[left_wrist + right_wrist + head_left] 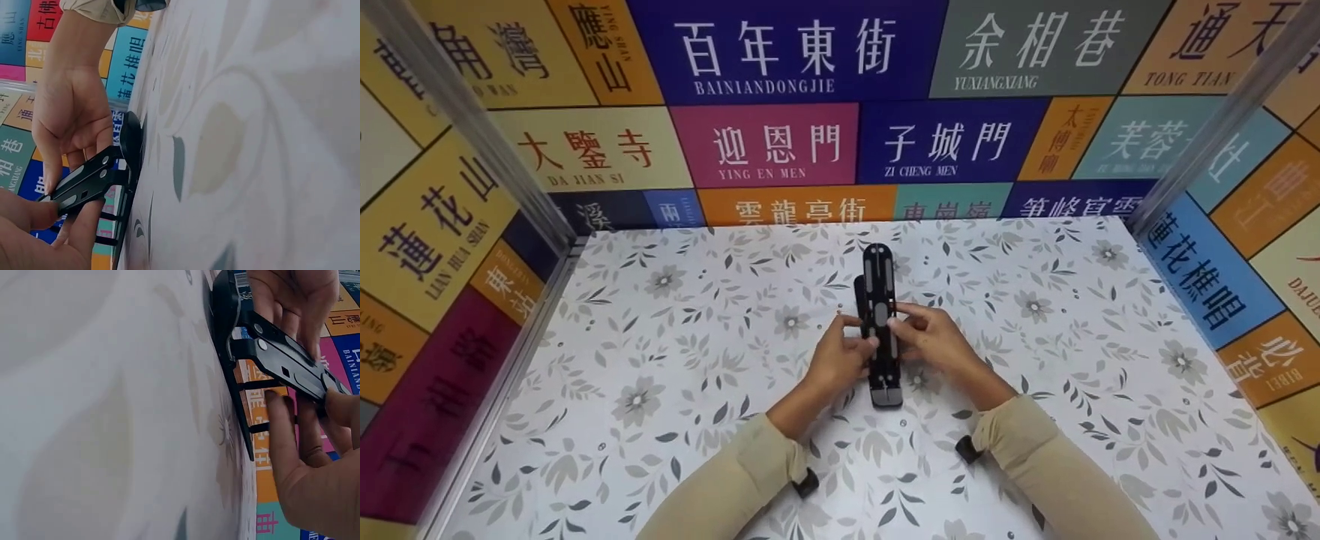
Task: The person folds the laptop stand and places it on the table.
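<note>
A black folding stand with hinged arms (883, 352), apparently for a phone or tablet, is between my hands near the middle of the table. My left hand (840, 356) pinches its upper arm section from the left, thumb on top. From the right, my right hand (941, 341) pinches the same section. In the left wrist view the stand's rounded foot (131, 138) rests against the tabletop, with the riveted arms (90, 177) tilted up from it. The right wrist view shows thin crossbars (261, 384) near the flat base; parts of the stand are hidden behind the fingers.
A white table covering (690, 360) printed with grey leaves and flowers lies under the hands. Panels of coloured Chinese signs (765, 142) stand at the back and both sides, with clear corner posts (1215, 112). Black straps (805, 482) show at the sleeves.
</note>
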The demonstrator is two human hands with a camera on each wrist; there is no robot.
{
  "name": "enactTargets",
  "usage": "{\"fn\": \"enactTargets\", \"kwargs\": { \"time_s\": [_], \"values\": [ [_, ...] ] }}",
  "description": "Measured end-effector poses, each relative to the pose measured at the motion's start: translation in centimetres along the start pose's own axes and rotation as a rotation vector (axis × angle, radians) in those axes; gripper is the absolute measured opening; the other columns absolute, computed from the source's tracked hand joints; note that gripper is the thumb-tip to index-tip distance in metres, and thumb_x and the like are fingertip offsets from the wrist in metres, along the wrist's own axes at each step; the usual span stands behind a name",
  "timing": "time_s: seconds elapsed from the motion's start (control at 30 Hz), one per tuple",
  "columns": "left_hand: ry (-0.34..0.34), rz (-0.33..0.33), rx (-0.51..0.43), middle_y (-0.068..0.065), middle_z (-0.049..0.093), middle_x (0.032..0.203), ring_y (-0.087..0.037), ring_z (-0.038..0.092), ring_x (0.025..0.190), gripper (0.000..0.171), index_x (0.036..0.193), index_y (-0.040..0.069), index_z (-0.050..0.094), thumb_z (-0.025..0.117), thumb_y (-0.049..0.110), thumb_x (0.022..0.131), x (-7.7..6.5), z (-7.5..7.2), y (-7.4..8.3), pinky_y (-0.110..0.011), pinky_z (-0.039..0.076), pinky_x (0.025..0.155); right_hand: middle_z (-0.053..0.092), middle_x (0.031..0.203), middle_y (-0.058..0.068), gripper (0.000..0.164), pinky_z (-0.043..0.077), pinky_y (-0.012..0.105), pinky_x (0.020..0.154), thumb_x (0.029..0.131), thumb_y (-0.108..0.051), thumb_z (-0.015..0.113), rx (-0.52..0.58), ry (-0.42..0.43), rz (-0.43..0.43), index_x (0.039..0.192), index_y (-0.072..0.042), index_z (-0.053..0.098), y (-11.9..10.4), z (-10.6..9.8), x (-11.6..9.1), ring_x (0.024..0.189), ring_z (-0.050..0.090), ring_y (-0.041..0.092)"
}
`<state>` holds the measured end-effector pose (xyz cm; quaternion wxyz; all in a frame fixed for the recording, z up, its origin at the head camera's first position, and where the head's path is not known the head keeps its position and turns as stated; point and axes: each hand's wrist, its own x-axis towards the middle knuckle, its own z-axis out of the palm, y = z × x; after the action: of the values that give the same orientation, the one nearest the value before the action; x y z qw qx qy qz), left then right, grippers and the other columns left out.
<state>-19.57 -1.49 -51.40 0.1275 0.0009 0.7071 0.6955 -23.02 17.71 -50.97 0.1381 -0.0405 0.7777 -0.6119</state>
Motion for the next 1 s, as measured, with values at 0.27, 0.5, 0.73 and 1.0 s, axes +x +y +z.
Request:
{"fn": "enactTargets", "kwargs": {
  "time_s": [0.27, 0.5, 0.73, 1.0],
  "values": [
    [-0.076, -0.098, 0.003, -0.020, 0.074, 0.109, -0.029, 0.074, 0.100, 0.035, 0.127, 0.003, 0.052, 0.068, 0.009, 0.097, -0.6, -0.3, -0.3, -0.041, 0.063, 0.084, 0.067, 0.111, 0.015, 0.048, 0.059, 0.047, 0.090, 0.100, -0.043, 0.065, -0.066, 0.080, -0.055, 0.139, -0.014, 0.064, -1.7, -1.1, 1.0, 0.104, 0.065, 0.032],
    [-0.082, -0.105, -0.099, -0.021, 0.074, 0.109, -0.029, 0.073, 0.101, 0.033, 0.123, 0.000, 0.056, 0.071, 0.002, 0.093, -0.7, 0.4, -1.1, -0.038, 0.061, 0.084, 0.060, 0.135, 0.018, 0.049, 0.052, 0.048, 0.107, 0.102, -0.040, 0.062, 0.133, 0.054, -0.090, 0.145, -0.018, 0.056, -3.5, -1.8, 3.0, 0.121, 0.063, 0.027],
    [-0.065, -0.062, -0.036, -0.020, 0.075, 0.111, -0.027, 0.075, 0.099, 0.041, 0.133, 0.004, 0.062, 0.071, 0.003, 0.094, -0.5, 0.6, -1.3, -0.035, 0.060, 0.081, 0.064, 0.135, 0.015, 0.050, 0.059, 0.039, 0.096, 0.102, -0.034, 0.062, 0.310, -0.061, -0.098, 0.150, -0.026, 0.053, -5.2, -1.1, 5.2, 0.112, 0.070, 0.024],
    [-0.092, -0.079, -0.012, -0.014, 0.077, 0.105, -0.022, 0.075, 0.093, 0.038, 0.131, 0.012, 0.067, 0.072, 0.005, 0.094, -0.2, 0.5, -1.3, -0.030, 0.059, 0.072, 0.072, 0.123, 0.015, 0.043, 0.062, 0.036, 0.085, 0.104, -0.021, 0.060, 0.308, -0.046, -0.087, 0.147, -0.021, 0.057, -6.5, -0.7, 6.3, 0.099, 0.073, 0.020]
  ]
}}
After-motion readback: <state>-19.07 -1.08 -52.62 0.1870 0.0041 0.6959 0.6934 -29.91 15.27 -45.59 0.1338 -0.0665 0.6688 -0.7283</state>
